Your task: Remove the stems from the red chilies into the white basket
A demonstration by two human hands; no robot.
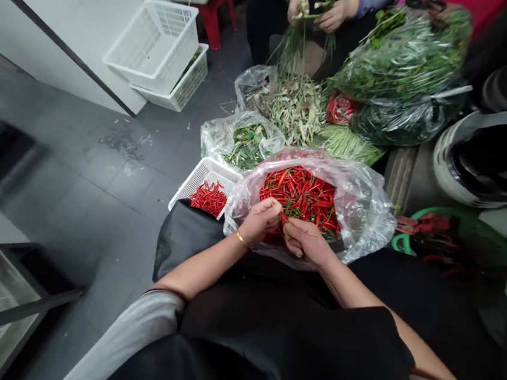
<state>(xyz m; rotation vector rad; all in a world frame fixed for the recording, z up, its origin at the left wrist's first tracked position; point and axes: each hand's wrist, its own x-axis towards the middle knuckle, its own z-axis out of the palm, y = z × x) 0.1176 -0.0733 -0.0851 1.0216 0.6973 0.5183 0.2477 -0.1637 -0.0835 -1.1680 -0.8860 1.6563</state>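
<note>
A red chili pepper (283, 217) is pinched between my two hands, above the near side of a clear plastic bag (366, 208). My left hand (260, 222), with a gold bracelet at the wrist, has its fingers closed at one end of it. My right hand (307, 239) is closed at the other end. Inside the bag lies a heap of red chilies (301, 190), many with green stems. Left of the bag, a white perforated basket (187, 184) holds red chilies (208, 198) that show little green. My dark apron covers part of that basket.
Across from me, a co-worker's hands (320, 12) hold green stalks over a pile of trimmings (299, 107). A bag of green leaves (244, 144) lies nearer. Bagged greens (403, 60) fill the back right. White crates (153, 43) stand back left; a white bucket (446, 165) stands right.
</note>
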